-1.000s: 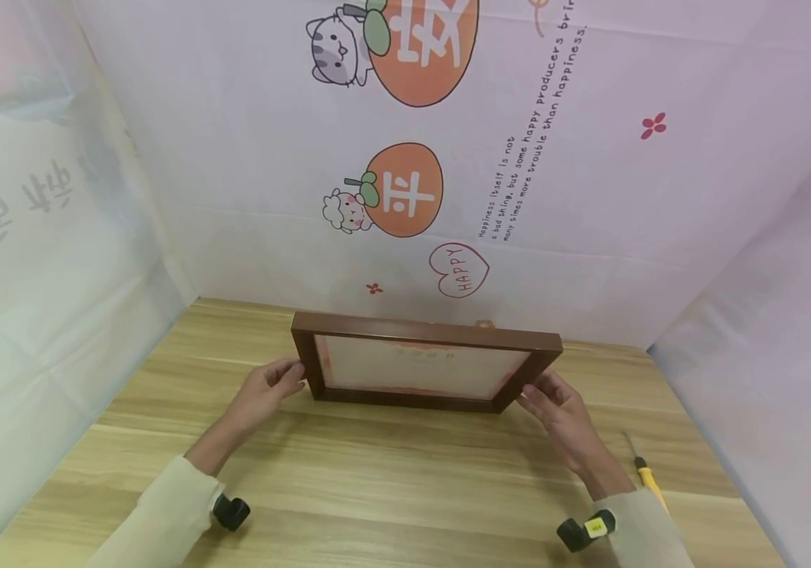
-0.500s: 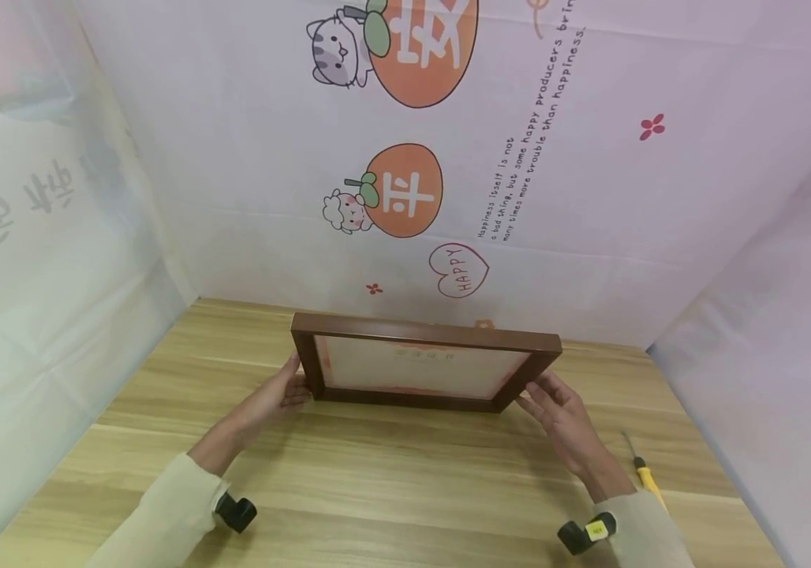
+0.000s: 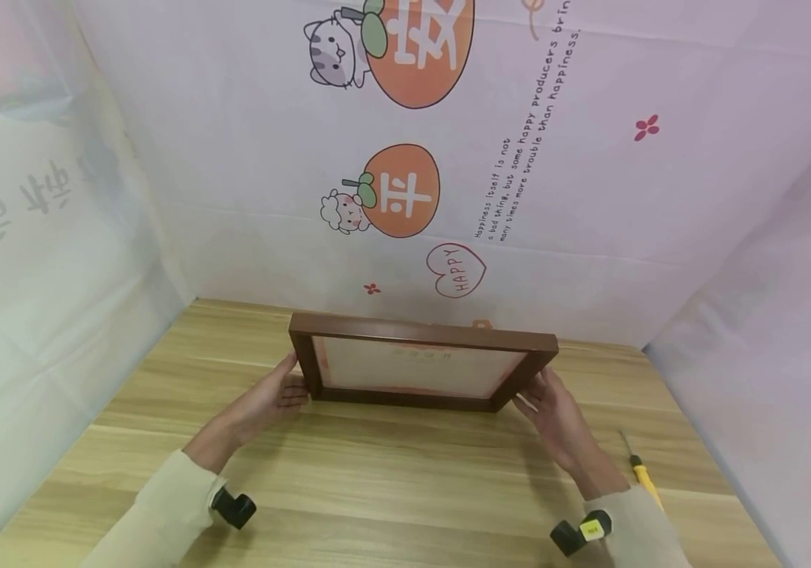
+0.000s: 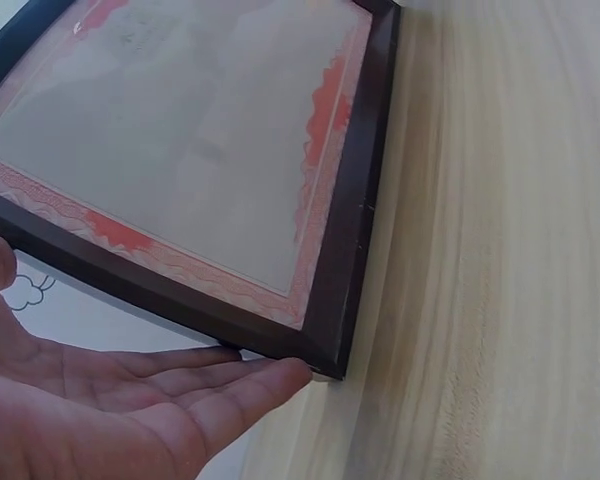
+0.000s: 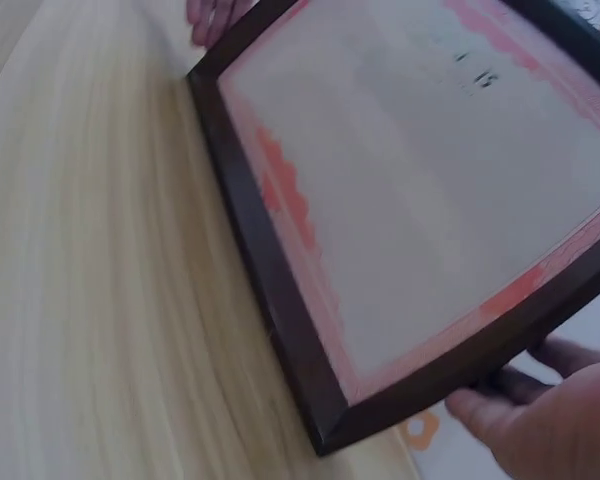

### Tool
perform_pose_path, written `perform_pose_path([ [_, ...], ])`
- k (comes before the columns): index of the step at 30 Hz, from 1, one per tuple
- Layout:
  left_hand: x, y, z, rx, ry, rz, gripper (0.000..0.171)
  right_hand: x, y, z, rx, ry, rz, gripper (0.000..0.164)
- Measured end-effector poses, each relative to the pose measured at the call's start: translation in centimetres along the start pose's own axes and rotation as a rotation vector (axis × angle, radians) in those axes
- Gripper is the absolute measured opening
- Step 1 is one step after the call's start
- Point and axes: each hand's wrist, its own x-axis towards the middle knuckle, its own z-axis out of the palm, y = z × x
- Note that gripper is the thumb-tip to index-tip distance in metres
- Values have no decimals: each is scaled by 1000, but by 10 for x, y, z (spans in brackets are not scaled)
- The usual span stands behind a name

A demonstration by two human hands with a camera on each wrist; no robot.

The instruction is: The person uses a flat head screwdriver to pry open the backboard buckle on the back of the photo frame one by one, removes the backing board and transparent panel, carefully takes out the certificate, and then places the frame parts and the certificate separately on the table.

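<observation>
A dark brown picture frame (image 3: 423, 402) stands on its long edge on the table, near the back wall, leaning back a little. Inside it is a pale sheet (image 4: 180, 130) with a red and pink patterned border. My left hand (image 3: 267, 402) lies against the frame's left side, its fingers (image 4: 230, 400) straight and touching the edge close to the lower corner. On the opposite side my right hand (image 3: 558, 418) touches the frame's edge with extended fingers, their tips (image 5: 480, 405) partly hidden behind it in the right wrist view.
A yellow-handled screwdriver (image 3: 643, 477) lies on the wooden table (image 3: 377, 489) beside my right forearm. White printed cloth (image 3: 249, 158) hangs behind the table and along both sides.
The left hand has gone from pinched fingers to straight ones flat at the frame's side. The right hand has likewise loosened, thumb off the front. The frame stays in place.
</observation>
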Motion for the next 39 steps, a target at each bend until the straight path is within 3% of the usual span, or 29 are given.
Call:
perform_pose_path([
  [6, -3, 1, 1, -15, -1, -2, 98, -1, -5, 2, 67, 12, 51, 43],
  [18, -5, -1, 3, 0, 25, 9, 96, -5, -9, 9, 187, 23, 83, 38],
  [29, -3, -5, 5, -70, 66, 41, 90, -8, -7, 9, 272, 9, 59, 34],
  [32, -3, -8, 7, -75, 72, 40, 88, -10, -5, 11, 194, 28, 104, 42],
  [36, -2, -13, 15, -98, 93, 16, 86, -11, 0, 18, -43, 66, 175, 69],
  [39, 1, -17, 19, -117, 153, -2, 80, -10, 4, 25, -87, 95, 183, 70],
])
